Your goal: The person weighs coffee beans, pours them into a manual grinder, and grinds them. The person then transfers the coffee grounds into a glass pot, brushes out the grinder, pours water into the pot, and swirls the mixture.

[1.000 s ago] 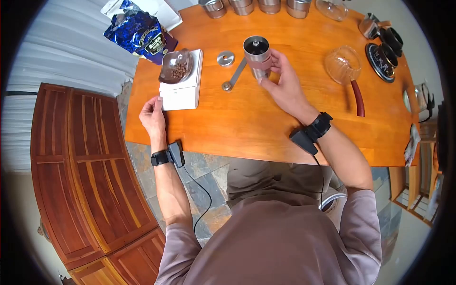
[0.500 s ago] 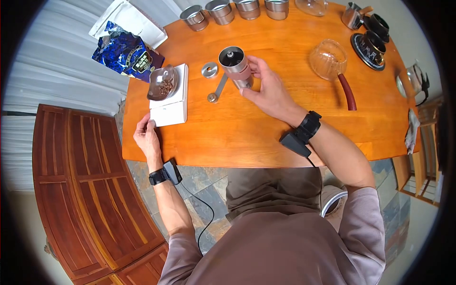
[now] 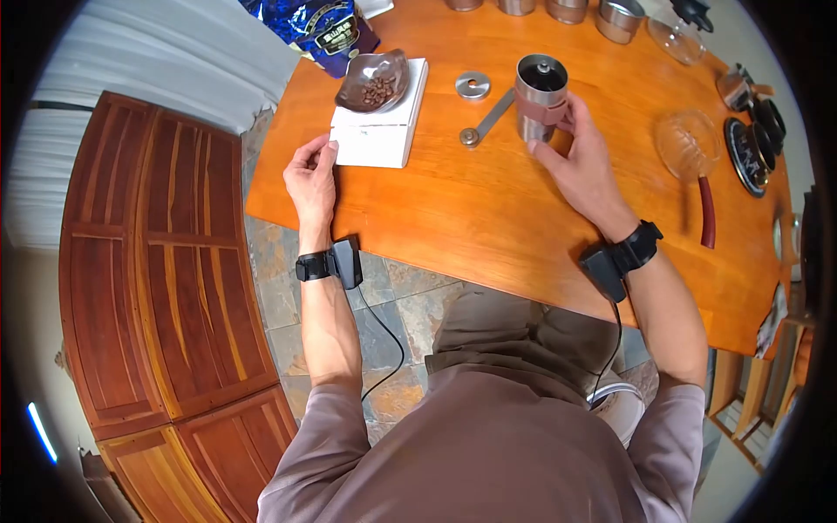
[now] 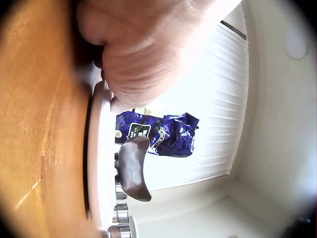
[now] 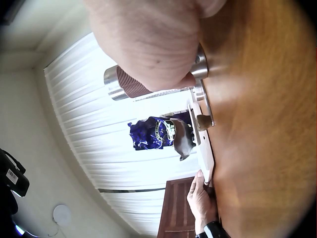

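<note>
My right hand [image 3: 588, 166] grips a steel hand coffee grinder [image 3: 542, 100] by its lower body, below the pinkish band. The grinder is upright with its base right at the tabletop, and its top is uncovered, showing a dark inside with a central shaft. Beside it lie the crank handle [image 3: 497, 118] and a round steel lid [image 3: 481, 89]. At the near left corner of a white scale [image 3: 375, 148], my left hand [image 3: 309, 179] pinches the edge, thumb on top. A dark translucent bowl [image 3: 398, 68] holding coffee beans [image 3: 379, 91] sits on the scale.
Behind the scale stands a blue coffee bag [image 3: 327, 35]. Steel cups [image 3: 621, 22] line the far edge. To the right are a glass pot [image 3: 684, 144] with a red handle [image 3: 707, 213] and black cups [image 3: 760, 144] on a dark plate.
The head view has swung, shifting everything first left, then right across the frame. Both hands keep their holds, the left on the scale's corner and the right on the grinder.
</note>
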Available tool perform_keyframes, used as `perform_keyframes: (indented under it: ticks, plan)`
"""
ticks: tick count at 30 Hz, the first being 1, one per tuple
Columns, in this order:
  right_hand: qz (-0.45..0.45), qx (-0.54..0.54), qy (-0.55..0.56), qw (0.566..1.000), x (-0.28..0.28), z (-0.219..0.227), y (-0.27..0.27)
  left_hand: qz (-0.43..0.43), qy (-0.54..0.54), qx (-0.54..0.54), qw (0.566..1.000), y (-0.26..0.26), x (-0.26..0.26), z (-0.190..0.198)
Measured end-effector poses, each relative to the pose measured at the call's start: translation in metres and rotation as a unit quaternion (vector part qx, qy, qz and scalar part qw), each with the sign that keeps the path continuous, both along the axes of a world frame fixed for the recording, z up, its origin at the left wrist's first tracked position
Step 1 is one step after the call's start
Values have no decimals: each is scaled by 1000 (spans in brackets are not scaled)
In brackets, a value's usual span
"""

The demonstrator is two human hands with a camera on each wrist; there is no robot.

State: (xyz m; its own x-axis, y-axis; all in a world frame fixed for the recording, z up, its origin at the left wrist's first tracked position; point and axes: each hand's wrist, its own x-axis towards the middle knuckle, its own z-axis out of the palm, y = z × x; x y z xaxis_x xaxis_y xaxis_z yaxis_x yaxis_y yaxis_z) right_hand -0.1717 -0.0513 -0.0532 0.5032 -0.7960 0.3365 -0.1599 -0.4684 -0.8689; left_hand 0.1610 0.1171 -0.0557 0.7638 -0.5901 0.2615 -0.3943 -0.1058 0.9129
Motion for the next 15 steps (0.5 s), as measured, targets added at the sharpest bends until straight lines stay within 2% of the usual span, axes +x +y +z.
perform_keyframes:
  ticks: [4, 6, 8, 14, 15]
  plan:
    - [13, 7, -16, 1000, 0, -6, -3, 5, -42, 11, 999, -4, -2, 4]
    - [30, -5, -70, 997, 2, -8, -3, 20, -57, 36, 998, 4, -4, 3]
    - [35, 14, -56, 998, 1, -7, -4, 5, -44, 10, 999, 0, -2, 4]
    - [18, -17, -33, 999, 0, -10, -4, 14, -44, -14, 999, 0, -7, 4]
    - [13, 7, -35, 999, 1, -7, -1, 19, -49, -6, 999, 0, -5, 3]
